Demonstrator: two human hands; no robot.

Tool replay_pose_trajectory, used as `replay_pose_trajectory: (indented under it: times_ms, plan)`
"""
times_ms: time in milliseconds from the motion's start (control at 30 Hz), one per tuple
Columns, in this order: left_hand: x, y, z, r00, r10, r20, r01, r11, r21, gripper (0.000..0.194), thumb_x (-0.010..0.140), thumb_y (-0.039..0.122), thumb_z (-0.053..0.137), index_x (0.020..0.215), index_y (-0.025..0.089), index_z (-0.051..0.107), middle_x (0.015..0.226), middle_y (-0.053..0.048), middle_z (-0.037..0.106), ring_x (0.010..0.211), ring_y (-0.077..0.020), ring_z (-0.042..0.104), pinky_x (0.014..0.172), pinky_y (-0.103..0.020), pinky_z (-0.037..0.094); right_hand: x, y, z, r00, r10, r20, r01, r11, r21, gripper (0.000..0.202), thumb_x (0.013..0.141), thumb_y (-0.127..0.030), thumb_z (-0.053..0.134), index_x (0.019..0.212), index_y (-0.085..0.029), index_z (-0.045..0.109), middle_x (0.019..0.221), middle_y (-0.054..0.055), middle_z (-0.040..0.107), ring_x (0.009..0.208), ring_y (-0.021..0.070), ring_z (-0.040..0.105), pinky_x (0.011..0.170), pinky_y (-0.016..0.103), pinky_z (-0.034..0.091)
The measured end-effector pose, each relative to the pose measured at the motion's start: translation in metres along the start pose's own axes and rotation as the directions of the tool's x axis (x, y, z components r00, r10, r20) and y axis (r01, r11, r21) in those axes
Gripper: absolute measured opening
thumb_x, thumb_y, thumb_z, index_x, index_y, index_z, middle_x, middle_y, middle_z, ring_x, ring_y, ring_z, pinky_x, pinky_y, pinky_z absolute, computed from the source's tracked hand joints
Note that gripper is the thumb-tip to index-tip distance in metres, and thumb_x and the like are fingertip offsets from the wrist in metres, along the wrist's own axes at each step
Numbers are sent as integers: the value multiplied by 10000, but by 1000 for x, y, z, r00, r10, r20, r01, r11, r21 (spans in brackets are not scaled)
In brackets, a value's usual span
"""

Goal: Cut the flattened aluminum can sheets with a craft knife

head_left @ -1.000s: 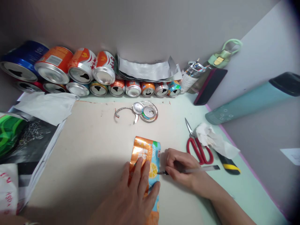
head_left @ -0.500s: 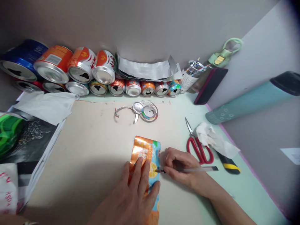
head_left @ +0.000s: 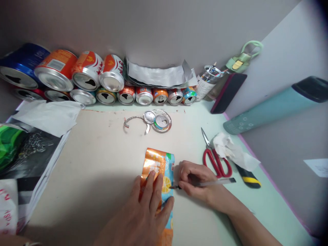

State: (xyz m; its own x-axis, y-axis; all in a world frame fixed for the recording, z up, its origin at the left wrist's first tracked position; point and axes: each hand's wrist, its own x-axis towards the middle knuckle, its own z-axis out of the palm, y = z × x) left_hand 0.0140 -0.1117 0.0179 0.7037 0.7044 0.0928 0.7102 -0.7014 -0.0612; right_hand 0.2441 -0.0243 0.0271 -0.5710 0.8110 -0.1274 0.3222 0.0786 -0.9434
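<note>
A sheet cut from a drink can [head_left: 154,160], orange and light blue with a printed citrus slice, lies on the beige board. My left hand [head_left: 143,208] rests flat on it with fingers spread, covering its middle and lower left. My right hand [head_left: 198,182] is closed around a pen [head_left: 217,182]. The pen's tip touches or hovers just over the sheet near the citrus slice; I cannot tell which. Farther back lie cut can ends and curled metal strips [head_left: 161,121]. Red-handled scissors [head_left: 217,162] lie beyond my right hand.
Drink cans [head_left: 88,73] line the wall in two rows, with curved metal sheets [head_left: 156,75] on top. To the right are a pen holder [head_left: 206,83], a teal bottle [head_left: 271,107], crumpled tissue [head_left: 228,147] and a black-and-yellow handle [head_left: 249,179]. Papers [head_left: 48,114] lie at left.
The whole view has shifted slightly. The pen's rear end has tilted up a little, while its tip stays near the citrus slice. My left hand keeps its place on the sheet.
</note>
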Motion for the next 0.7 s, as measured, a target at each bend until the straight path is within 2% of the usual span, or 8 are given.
replay_pose_trajectory:
  times_ms: [100,300,433,567,700]
  plan:
    - [1,0,-1,1000,5,26,-4,1000,-12,612,907,693,601,1398,327,597,1450,-177,620,1374,-381,548,1037,-526,374,0,-1,1,1000,-9,-1,9,1000,-12,315,897,-216,663,678,-225,436,729,8,545,671,153,483,577,268,397]
    - [0,0,0,1000,-1,0,1,1000,10,504,952,593,598,1391,346,608,1450,-157,625,1368,-374,550,1049,-525,353,-2,6,3,998,-53,-19,52,997,-50,297,921,-208,654,706,-228,450,764,16,557,705,164,507,589,285,398]
    - [-1,1,4,1000,12,-1,-12,1000,4,556,944,628,582,1408,322,593,1455,-175,617,1370,-386,542,1036,-535,360,-2,10,3,997,-73,-28,72,996,-50,262,930,-203,646,742,-232,466,806,25,575,754,180,538,630,301,412]
    - [0,2,5,1000,-6,-13,6,1000,-10,533,939,620,603,1386,328,606,1447,-177,622,1372,-384,544,1041,-543,354,-1,11,5,995,-84,-61,82,996,-28,240,939,-210,634,763,-234,472,813,16,557,757,184,524,648,309,402]
    - [0,2,2,1000,-10,24,11,1000,-27,545,933,622,613,1393,331,601,1465,-168,609,1388,-386,530,1054,-535,357,-1,12,6,995,-65,-78,64,998,-25,239,948,-211,628,768,-232,472,815,11,538,748,180,501,648,313,380]
